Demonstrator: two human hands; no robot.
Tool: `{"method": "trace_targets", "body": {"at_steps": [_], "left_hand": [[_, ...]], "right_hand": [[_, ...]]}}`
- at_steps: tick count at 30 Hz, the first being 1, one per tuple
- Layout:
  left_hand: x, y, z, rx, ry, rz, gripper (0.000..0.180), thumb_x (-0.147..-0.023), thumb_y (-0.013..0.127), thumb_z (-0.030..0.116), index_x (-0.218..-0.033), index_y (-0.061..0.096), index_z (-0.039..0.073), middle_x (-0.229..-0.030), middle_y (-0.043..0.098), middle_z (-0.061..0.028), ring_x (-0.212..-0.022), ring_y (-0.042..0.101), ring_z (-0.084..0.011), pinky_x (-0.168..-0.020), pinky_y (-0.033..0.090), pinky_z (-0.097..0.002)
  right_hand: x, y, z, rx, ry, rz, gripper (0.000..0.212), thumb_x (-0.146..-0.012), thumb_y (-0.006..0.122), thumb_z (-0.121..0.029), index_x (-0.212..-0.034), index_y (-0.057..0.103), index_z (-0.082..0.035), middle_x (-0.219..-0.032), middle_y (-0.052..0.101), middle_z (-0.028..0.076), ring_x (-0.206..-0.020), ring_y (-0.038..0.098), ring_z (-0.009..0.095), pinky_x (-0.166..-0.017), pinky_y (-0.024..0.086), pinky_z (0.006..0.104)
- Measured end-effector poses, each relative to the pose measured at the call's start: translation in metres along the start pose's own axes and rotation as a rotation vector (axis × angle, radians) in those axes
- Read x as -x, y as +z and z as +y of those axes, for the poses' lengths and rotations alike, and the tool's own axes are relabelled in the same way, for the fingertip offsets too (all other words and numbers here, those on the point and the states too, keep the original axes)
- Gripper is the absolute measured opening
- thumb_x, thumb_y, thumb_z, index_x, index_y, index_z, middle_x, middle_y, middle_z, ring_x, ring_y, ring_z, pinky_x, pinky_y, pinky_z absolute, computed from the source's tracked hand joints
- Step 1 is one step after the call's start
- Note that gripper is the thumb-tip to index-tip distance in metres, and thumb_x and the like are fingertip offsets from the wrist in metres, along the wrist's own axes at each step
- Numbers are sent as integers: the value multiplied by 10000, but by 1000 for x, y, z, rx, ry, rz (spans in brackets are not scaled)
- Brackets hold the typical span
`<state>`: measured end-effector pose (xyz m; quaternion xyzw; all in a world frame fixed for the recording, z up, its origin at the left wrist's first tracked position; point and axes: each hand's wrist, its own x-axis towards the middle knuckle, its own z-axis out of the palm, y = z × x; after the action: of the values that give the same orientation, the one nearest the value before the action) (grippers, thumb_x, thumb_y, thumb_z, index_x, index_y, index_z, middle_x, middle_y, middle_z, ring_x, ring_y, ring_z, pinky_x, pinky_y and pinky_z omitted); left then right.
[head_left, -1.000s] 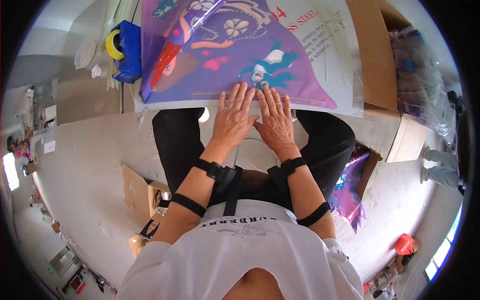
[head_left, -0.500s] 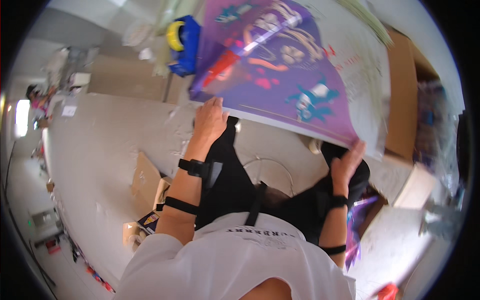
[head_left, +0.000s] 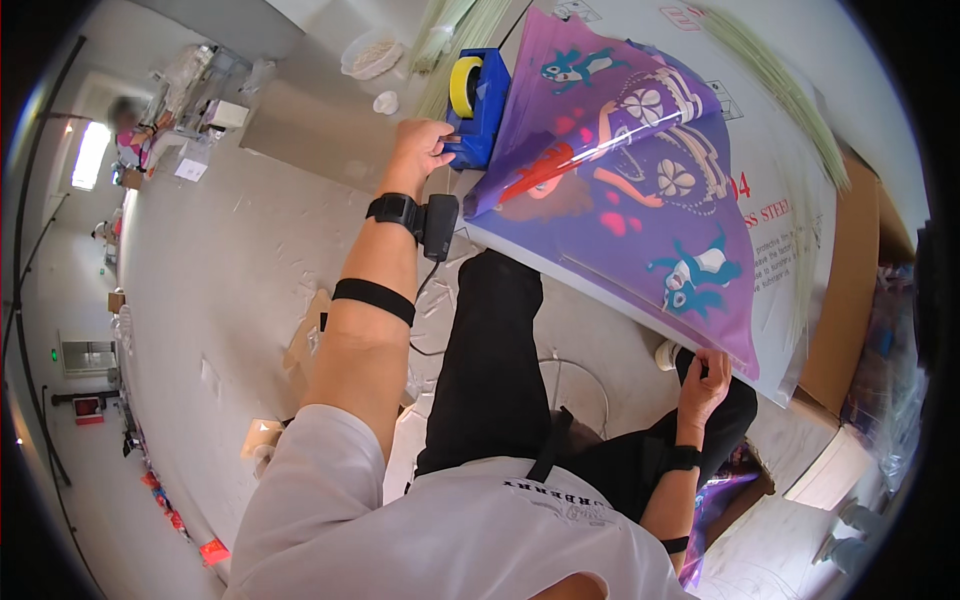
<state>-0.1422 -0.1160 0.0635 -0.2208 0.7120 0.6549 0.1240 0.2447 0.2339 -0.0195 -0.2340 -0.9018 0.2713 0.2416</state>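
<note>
My left hand (head_left: 420,152) is at the near end of a blue tape dispenser (head_left: 487,115) that carries a yellow-cored tape roll (head_left: 464,87). Its thumb and fingers are pinched together at the cutter end; any clear tape between them is too fine to make out. A purple printed plastic sheet (head_left: 620,225), with cartoon figures, lies on the tabletop, its left part folded over with a glossy crease. My right hand (head_left: 706,386) rests at the table's near edge beside the sheet's lower right corner, fingers curled closed; what they hold, if anything, is hidden.
Bundles of pale green thin strips (head_left: 790,95) lie along the table's far side. An open cardboard box (head_left: 850,270) stands at the right, with clear plastic-wrapped goods beyond it. A white basket (head_left: 372,56) sits at the far left. Another box (head_left: 745,480) holds purple printed material beside my right leg.
My left hand has left the sheet's left near corner and reached the tape dispenser. My right hand stays by the right corner, its fingers now curled. The view has shifted, so the table appears turned.
</note>
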Motion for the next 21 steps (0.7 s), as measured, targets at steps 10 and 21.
{"method": "trace_targets", "body": {"at_steps": [10, 21], "left_hand": [[12, -14, -25, 492, 86, -105, 71, -748, 629, 24, -764, 562, 40, -722, 492, -52, -673, 499, -183, -836, 516, -532], [19, -21, -40, 392, -176, -140, 114, -768, 673, 34, -732, 566, 45, -606, 507, -21, -514, 484, -120, -487, 359, -260]], "right_hand": [[-4, 4, 1, 16, 31, -1, 145, -669, 582, 68, -728, 511, -44, -705, 510, 72, -698, 518, 253, -651, 413, 365], [-3, 5, 3, 40, 23, 16, 150, -676, 582, 64, -713, 485, -44, -684, 482, 69, -672, 497, 246, -633, 401, 367]]}}
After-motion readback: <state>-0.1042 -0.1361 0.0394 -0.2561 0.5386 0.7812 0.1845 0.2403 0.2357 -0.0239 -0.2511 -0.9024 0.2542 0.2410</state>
